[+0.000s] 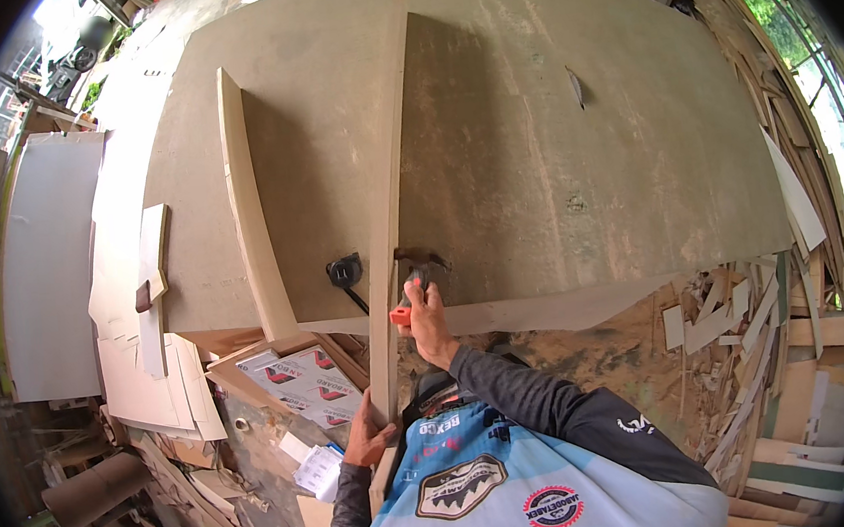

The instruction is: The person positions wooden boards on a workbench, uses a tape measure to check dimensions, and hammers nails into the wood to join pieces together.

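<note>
A long, narrow wooden board (pixel 399 155) runs from the far side of the worktable down past its near edge toward my body. Near the board's close end, my left hand (pixel 367 433) grips it from the left side. My right hand (pixel 427 325) is closed around the red and black handle of a hammer (pixel 426 261), whose dark head lies close to the board's right side. Just left of the board, a black tape measure (pixel 344 269) rests on the tabletop. Farther left stands a shorter, slightly curved-looking wooden board (pixel 244 199).
The large grey-brown worktable (pixel 636 185) fills the far side. White panels (pixel 51 266) and a small pale strip (pixel 152 277) are at left. Wood offcuts (pixel 718 318) litter the right floor. A printed sheet (pixel 297 383) and a brown roll (pixel 95 483) sit lower left.
</note>
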A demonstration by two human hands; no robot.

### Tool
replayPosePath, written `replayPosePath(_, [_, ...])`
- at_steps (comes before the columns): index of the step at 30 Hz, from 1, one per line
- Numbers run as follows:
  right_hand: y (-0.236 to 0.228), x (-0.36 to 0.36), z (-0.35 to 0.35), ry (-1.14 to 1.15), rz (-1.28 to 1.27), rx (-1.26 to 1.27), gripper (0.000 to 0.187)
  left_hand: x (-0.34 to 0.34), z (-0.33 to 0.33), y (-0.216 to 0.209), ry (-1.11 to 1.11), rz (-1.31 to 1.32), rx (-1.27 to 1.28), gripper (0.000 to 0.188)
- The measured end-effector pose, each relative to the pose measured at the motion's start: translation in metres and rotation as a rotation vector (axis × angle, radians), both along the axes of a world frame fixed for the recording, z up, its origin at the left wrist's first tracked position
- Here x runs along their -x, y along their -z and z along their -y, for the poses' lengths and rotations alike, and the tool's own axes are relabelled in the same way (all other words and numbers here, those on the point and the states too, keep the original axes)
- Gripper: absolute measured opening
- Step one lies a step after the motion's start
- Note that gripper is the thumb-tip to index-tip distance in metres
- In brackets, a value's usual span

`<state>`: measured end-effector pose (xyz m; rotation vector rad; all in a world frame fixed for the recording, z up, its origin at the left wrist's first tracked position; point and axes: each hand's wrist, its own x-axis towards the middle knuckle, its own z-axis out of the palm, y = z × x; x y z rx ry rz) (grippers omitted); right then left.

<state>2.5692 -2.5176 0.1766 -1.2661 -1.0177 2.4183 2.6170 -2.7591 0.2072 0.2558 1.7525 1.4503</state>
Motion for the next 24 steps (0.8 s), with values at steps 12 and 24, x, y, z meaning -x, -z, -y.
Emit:
replayPosePath(12, [0.0, 0.005, -0.002, -0.046, 0.046, -0.126, 0.038, 0.006, 0.002, -0.003, 0.14, -0.159, 0.169, 0.093])
replayPosePath(24, [0.015, 0.001, -0.008, -0.031, -0.086, -0.01, 0.041, 0.017, 0.008, -0.011, 0.124, -0.097, 0.128, 0.093])
